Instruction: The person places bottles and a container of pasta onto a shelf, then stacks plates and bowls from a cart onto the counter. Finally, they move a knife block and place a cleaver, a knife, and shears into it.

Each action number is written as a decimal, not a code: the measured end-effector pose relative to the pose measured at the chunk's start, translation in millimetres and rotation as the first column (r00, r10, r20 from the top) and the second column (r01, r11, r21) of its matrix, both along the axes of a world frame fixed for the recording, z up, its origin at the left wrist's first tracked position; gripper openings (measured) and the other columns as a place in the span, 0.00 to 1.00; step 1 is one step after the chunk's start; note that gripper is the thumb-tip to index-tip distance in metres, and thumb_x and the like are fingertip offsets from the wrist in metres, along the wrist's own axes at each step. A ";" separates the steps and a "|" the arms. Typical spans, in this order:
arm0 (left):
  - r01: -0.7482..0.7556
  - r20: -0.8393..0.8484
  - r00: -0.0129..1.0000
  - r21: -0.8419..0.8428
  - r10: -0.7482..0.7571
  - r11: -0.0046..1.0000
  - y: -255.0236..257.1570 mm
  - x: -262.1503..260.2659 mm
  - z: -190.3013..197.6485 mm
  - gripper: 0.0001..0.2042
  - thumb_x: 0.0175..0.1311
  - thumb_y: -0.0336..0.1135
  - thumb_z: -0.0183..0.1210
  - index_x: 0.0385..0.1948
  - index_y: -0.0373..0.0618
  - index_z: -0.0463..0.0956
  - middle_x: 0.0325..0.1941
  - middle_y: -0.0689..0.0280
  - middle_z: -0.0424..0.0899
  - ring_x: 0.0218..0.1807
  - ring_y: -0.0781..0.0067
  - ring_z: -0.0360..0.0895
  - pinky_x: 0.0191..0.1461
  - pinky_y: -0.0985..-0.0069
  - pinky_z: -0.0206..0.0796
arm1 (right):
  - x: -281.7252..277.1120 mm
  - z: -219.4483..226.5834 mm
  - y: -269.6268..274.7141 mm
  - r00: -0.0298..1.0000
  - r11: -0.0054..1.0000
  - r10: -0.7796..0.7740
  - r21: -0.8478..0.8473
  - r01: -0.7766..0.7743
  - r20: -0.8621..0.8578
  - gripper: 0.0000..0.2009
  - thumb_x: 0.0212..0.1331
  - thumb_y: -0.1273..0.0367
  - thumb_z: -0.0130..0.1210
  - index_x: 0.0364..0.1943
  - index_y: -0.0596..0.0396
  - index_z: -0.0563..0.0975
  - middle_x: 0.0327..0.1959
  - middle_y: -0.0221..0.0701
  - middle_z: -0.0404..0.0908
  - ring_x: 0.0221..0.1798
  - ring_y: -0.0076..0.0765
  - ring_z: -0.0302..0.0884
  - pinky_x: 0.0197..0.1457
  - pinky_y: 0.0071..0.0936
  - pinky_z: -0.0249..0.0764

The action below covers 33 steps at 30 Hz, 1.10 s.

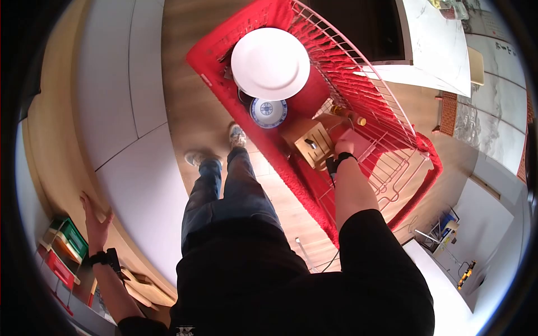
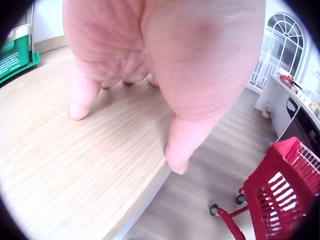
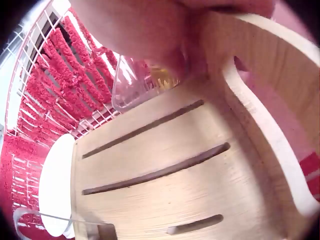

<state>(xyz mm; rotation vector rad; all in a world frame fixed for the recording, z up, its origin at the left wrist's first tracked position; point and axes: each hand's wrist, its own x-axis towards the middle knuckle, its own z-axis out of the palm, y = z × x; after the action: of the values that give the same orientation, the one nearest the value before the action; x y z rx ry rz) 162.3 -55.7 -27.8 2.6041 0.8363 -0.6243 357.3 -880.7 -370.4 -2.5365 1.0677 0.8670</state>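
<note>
In the head view, my right hand [image 1: 344, 147] is down inside a red shopping cart [image 1: 291, 168], at the side of a slotted wooden knife block [image 1: 314, 147]. The right wrist view has the fingers [image 3: 135, 25] gripping the upper edge of the block [image 3: 160, 155], whose long slots face the camera; the fingertips are partly hidden. Far to the left, my left hand [image 1: 96, 224] rests on a light wooden countertop [image 2: 100, 150]. Its fingers are spread, with the thumb at the counter's edge in the left wrist view.
A large white plate [image 1: 270, 64] and a blue-patterned bowl [image 1: 269, 113] sit in the cart's far end. Bottles with yellow caps [image 1: 360, 120] lie by its wire side. Green box [image 1: 70, 238] and wooden boards [image 1: 145, 288] stand near the left arm.
</note>
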 end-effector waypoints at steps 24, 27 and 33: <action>0.452 0.774 0.617 -0.200 -0.142 0.869 -115.9 -7.4 151.6 0.40 0.57 0.43 0.69 0.70 0.38 0.61 0.72 0.48 0.64 0.74 0.48 0.61 0.76 0.59 0.53 | -19.0 593.7 318.0 -0.010 0.324 0.714 -0.344 -0.881 0.700 0.05 0.62 0.74 0.50 0.31 0.60 0.73 0.25 0.47 0.75 0.30 0.60 0.73 0.34 0.48 0.69; 0.521 0.839 0.510 -0.128 -0.187 0.844 -116.1 -26.6 187.5 0.49 0.51 0.48 0.73 0.73 0.40 0.54 0.75 0.51 0.60 0.76 0.49 0.57 0.77 0.59 0.51 | -52.1 623.6 391.0 -0.229 0.084 0.630 -0.357 -0.930 0.743 0.05 0.59 0.77 0.52 0.27 0.62 0.71 0.25 0.45 0.74 0.30 0.56 0.73 0.34 0.43 0.69; 0.570 0.911 0.409 -0.203 -0.061 0.796 -95.8 -102.2 237.5 0.59 0.41 0.47 0.79 0.75 0.42 0.47 0.71 0.51 0.65 0.73 0.49 0.61 0.75 0.58 0.54 | -110.7 665.0 512.0 -0.274 -0.376 0.383 -0.122 -0.919 0.882 0.06 0.54 0.77 0.57 0.22 0.59 0.77 0.18 0.33 0.78 0.23 0.40 0.78 0.29 0.33 0.73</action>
<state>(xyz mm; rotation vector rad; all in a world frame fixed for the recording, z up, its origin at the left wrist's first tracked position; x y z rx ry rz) 60.1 -151.5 209.7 2.1072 -0.2079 0.4445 246.5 -368.7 294.6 -1.8590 -1.6610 0.2212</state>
